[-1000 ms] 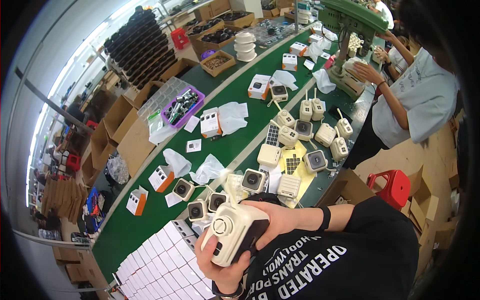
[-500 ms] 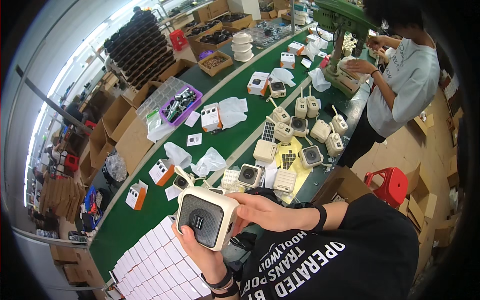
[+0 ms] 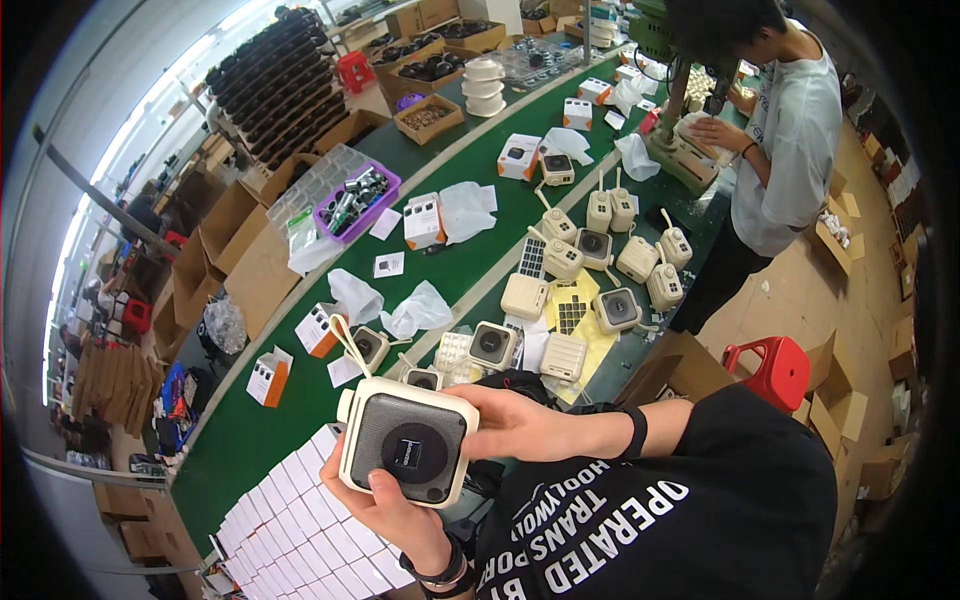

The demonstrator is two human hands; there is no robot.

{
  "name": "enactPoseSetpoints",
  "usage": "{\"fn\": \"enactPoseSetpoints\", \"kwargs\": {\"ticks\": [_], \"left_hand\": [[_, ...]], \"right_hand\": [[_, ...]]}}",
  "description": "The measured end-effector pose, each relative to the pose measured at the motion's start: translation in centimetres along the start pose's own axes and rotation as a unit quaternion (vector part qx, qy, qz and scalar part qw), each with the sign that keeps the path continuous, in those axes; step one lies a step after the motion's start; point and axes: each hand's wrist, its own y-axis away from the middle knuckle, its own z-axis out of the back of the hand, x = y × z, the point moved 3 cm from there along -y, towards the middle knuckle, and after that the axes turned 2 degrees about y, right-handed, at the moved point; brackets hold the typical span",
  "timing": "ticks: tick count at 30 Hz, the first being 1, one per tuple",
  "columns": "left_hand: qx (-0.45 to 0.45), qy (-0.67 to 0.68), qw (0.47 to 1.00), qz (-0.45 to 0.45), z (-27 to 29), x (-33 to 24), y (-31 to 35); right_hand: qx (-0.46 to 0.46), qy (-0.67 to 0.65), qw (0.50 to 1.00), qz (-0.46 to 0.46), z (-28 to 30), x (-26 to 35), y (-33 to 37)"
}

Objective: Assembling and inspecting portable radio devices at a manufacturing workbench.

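A cream portable speaker with a dark grey mesh front is held up between my hands, its mesh facing me and a strap loop standing from its top left. My left hand grips the lower left corner, with the thumb on the mesh. On the right side, my right hand closes over the casing; some of its fingers are hidden behind the speaker. Just beyond lie more cream speakers, several of them with straps, beside yellow sheets that carry dark square stickers.
A green belt crosses the bench with small boxes and white plastic bags. Stacked white boxes stand at the lower left. At the far right, a person works at a green drill press. A red stool stands right.
The speaker has turned to face me more squarely and shifted slightly left, with both hands still on it. The co-worker at the drill press has leaned forward to the left.
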Motion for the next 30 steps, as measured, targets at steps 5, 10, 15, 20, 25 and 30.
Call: {"fn": "enactPoseSetpoints", "kwargs": {"ticks": [5,10,15,20,25,30], "left_hand": [[0.005,-0.019,0.999,0.05,-0.7,-0.1,0.3],[0.065,0.103,0.983,0.136,-0.9,1.4,2.4],[0.162,0.16,0.953,0.198,1.2,2.6,2.2],[0.154,0.206,0.947,0.193,0.7,1.6,2.6],[0.061,0.178,0.961,0.203,0.3,1.7,2.6],[0.157,0.507,0.757,0.381,0.7,3.1,1.1]], "right_hand": [[-0.104,0.115,0.982,0.108,-0.2,0.5,0.0],[-0.137,0.562,0.7,0.419,-1.3,1.1,0.8],[-0.035,0.54,0.704,0.461,-2.5,1.5,2.3],[-0.072,0.397,0.847,0.347,-0.8,5.1,1.0],[0.015,0.268,0.943,0.198,-0.2,5.1,-0.9],[0.007,0.252,0.959,0.127,0.9,4.1,-1.1]]}}
